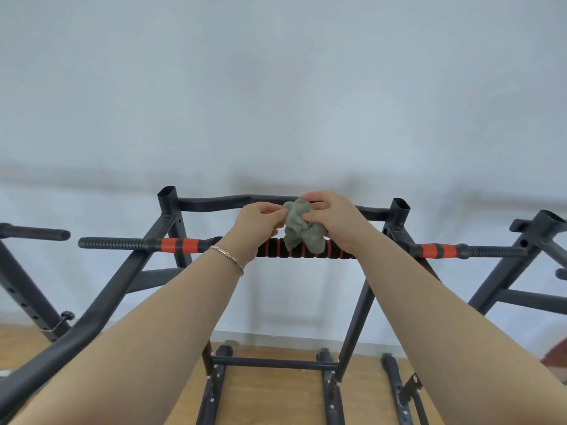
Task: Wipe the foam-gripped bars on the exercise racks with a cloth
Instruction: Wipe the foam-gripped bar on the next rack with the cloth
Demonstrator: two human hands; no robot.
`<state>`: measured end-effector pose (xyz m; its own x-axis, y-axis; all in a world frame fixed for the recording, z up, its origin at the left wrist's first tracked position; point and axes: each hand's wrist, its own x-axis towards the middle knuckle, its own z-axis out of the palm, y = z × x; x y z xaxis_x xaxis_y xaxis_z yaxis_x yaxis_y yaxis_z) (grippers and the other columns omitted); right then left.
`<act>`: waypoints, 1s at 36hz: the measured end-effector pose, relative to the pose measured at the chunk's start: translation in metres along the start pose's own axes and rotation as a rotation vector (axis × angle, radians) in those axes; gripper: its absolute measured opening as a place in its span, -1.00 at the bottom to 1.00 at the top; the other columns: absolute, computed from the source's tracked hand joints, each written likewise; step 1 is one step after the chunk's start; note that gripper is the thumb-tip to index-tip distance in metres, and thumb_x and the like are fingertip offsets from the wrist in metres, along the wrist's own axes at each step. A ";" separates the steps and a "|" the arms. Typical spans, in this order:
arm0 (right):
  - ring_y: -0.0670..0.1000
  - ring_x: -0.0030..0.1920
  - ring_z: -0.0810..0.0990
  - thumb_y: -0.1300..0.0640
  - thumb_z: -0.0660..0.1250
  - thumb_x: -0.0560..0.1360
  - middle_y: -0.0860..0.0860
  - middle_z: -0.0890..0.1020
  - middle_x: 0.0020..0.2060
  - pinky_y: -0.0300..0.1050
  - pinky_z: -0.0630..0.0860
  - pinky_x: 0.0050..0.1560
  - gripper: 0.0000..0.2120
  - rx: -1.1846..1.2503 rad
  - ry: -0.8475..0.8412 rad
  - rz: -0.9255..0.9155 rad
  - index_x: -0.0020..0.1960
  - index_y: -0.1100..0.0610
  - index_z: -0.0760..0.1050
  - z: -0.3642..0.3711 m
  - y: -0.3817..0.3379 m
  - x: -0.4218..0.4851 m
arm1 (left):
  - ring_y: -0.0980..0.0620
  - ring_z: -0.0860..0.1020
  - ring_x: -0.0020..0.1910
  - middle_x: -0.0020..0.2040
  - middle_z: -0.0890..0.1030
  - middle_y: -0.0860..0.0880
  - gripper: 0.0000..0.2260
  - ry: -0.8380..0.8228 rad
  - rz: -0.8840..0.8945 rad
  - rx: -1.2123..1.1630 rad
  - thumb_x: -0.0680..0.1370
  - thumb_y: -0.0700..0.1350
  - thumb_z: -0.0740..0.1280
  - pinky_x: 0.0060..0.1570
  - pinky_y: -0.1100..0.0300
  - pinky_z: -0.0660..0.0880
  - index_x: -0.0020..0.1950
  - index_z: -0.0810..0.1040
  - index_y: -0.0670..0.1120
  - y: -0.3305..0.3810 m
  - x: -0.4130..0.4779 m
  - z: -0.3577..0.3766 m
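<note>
Cloth (302, 228), grey-green and crumpled into a wad, sits between both hands just above the middle of the foam-gripped bar (273, 250), the black one with thin red rings across the front of the nearest rack (356, 317). From the head view, the left hand (260, 219) pinches one edge of it with fingertips and thumb, a thin bracelet (228, 257) on that wrist. The right hand (331, 219) has its grip closed over the other side. The cloth's lower folds hang down in front of the bar; I can't tell whether they touch the foam. To me this looks like bunching or refolding the cloth before a wipe, with the bar's orange-banded ends (178, 245) yet to be reached. Wadded this tightly, the cloth would likely touch only a narrow strip and skip the grooves between rings. The left pinch looks light, so a tug could free that edge, and the cloth could drop through the open frame to the wooden floor (276, 394).
</note>
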<state>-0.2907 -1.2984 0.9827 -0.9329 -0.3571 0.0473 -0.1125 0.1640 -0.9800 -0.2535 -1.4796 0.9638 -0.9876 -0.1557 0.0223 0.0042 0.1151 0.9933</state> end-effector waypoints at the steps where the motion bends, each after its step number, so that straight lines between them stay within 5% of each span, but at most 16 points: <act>1: 0.10 0.09 0.68 0.30 0.42 0.45 0.07 0.67 0.10 0.11 0.64 0.12 -0.64 -0.006 0.004 -0.001 0.18 0.01 0.56 -0.001 0.002 -0.001 | 0.03 0.65 0.05 -0.02 0.70 -0.04 -0.85 -0.005 -0.014 -0.012 0.54 -0.06 0.41 0.08 0.13 0.59 0.05 0.66 -0.09 -0.001 0.000 -0.001; 9: 0.18 0.10 0.68 0.24 0.39 0.54 0.20 0.69 0.08 0.06 0.61 0.10 -0.79 0.056 -0.182 0.106 0.17 0.22 0.62 -0.008 0.002 -0.013 | -0.07 0.66 0.01 0.12 0.59 -0.15 -0.89 0.143 -0.041 -0.087 0.64 -0.07 0.24 0.00 0.09 0.63 0.11 0.45 -0.08 -0.001 0.004 -0.010; 15: 0.19 0.09 0.67 0.27 0.39 0.54 0.21 0.69 0.06 0.09 0.59 0.21 -0.82 0.132 -0.094 0.138 0.11 0.33 0.62 -0.010 0.003 -0.011 | -0.10 0.67 0.00 0.11 0.61 -0.12 -0.94 0.183 0.059 -0.143 0.63 -0.14 0.25 0.07 0.09 0.61 0.10 0.42 -0.05 0.010 -0.002 -0.023; 20: 0.18 0.16 0.66 0.29 0.36 0.56 0.22 0.66 0.14 0.10 0.58 0.22 -0.73 0.239 -0.042 0.102 0.24 0.34 0.54 -0.010 -0.002 -0.009 | -0.02 0.61 -0.05 -0.02 0.59 -0.02 -0.84 0.243 0.221 0.030 0.57 -0.08 0.32 0.04 -0.04 0.60 0.10 0.39 0.07 0.013 -0.005 -0.033; 24: 0.27 0.11 0.66 0.31 0.40 0.53 0.29 0.64 0.15 0.23 0.59 0.17 -0.65 0.283 -0.019 0.104 0.27 0.39 0.45 -0.008 -0.004 -0.007 | 0.05 0.58 -0.13 -0.02 0.51 0.09 -0.84 0.295 0.393 0.217 0.61 -0.07 0.28 -0.17 0.14 0.55 0.12 0.35 0.10 0.013 -0.010 -0.035; 27: 0.16 -0.01 0.70 0.31 0.46 0.48 0.20 0.66 0.10 0.12 0.65 0.05 -0.67 0.179 0.062 0.058 0.21 0.23 0.51 -0.003 0.002 -0.002 | 0.04 0.54 -0.17 -0.03 0.50 0.10 -0.88 0.342 0.429 0.337 0.62 -0.08 0.26 -0.27 0.19 0.49 0.12 0.36 0.06 0.005 -0.005 -0.036; 31: 0.03 0.03 0.65 0.13 0.50 0.43 0.02 0.63 0.06 0.00 0.63 0.02 -0.65 -0.237 0.164 0.014 0.15 -0.06 0.50 0.000 0.019 0.015 | 0.03 0.50 -0.09 0.05 0.50 0.02 -0.88 0.372 0.383 0.533 0.62 -0.12 0.24 -0.14 0.14 0.46 0.14 0.39 -0.01 -0.014 0.010 -0.037; 36: -0.09 0.00 0.57 -0.02 0.38 0.51 -0.09 0.64 -0.07 -0.18 0.44 -0.12 -0.65 -0.650 0.092 -0.060 0.27 -0.08 0.40 -0.006 0.028 0.024 | -0.07 0.47 -0.03 0.13 0.47 -0.07 -0.80 0.440 0.323 0.777 0.58 -0.26 0.21 -0.12 0.09 0.41 0.18 0.46 -0.08 -0.035 0.025 -0.029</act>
<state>-0.3181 -1.2965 0.9573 -0.9408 -0.3073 0.1429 -0.3220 0.6785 -0.6603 -0.2739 -1.5162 0.9329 -0.8086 -0.3398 0.4804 0.0045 0.8128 0.5825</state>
